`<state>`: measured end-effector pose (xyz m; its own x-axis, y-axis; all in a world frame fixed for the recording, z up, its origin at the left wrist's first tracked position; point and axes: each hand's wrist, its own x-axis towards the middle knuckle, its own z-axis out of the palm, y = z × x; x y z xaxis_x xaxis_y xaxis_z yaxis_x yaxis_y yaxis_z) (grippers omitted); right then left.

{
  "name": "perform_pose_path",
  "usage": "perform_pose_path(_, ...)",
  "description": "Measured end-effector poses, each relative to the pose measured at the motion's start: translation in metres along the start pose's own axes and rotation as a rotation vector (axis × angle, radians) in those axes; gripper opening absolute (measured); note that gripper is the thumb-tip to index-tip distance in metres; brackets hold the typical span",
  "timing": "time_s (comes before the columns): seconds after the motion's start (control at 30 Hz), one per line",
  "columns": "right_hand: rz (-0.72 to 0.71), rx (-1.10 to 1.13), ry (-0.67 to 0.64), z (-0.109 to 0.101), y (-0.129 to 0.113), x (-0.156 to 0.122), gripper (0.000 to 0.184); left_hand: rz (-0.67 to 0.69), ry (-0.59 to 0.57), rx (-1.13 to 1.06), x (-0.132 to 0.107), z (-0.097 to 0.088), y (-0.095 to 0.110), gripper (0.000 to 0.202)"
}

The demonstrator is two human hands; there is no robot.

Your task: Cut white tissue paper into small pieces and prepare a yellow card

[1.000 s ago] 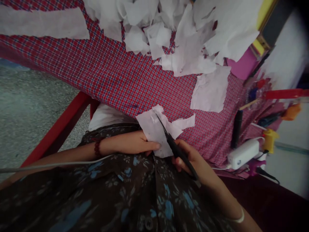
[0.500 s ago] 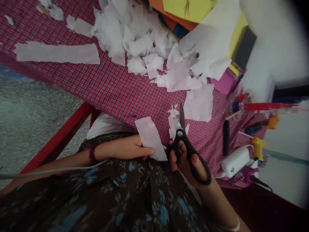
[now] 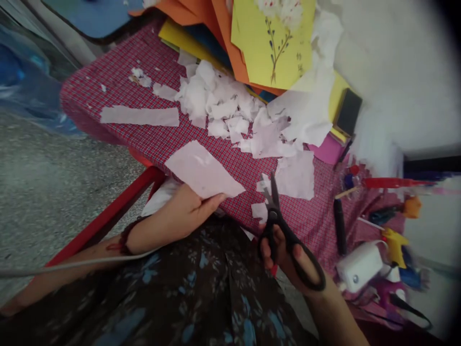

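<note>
A piece of thin white paper (image 3: 202,169) is pinched along its near edge by my left hand (image 3: 187,211), thumb on top. It hangs over the front edge of the checked tablecloth (image 3: 144,139). My right hand (image 3: 279,247) has its fingers through the handles of black-handled scissors (image 3: 274,211). The blades are slightly apart and point away from me, with no paper held between them that I can make out. Small white paper scraps (image 3: 260,210) lie beside and under the blades. A larger rough-edged sheet (image 3: 296,175) rests just right of the blade tips.
Crumpled white tissue (image 3: 205,91) is heaped at the back, with a paper strip (image 3: 139,116) to its left. Behind stands a yellow card with a drawn flower (image 3: 273,43). A glue gun (image 3: 395,245), a white box-shaped device (image 3: 360,265) and a black pen (image 3: 339,226) lie at right.
My left hand has moved up and left, turning the paper so more of it shows, away from the scissors. The scissors stay in my right hand. The camera view has shifted, showing more table.
</note>
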<state>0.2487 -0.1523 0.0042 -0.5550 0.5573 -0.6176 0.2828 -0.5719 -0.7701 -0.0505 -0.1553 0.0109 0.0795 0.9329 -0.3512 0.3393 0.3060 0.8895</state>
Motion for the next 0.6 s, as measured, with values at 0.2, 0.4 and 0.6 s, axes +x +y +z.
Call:
perform_pose_path(0.2, 0.181, 0.443, -0.028, 0.006, 0.002, -0.006, 0.058, -0.374, -0.311, -0.502, 0.0, 0.021, -0.025, 0.033)
perform_pose_path(0.4, 0.2, 0.331, 0.089, 0.002, 0.006, -0.029, 0.061, -0.461, -0.319, -0.732, 0.002, 0.034, -0.048, 0.026)
perform_pose_path(0.6, 0.161, 0.008, 0.105, 0.004, 0.001, -0.05, 0.049, -0.537, -0.378, -0.947, 0.004, 0.043, -0.06, 0.032)
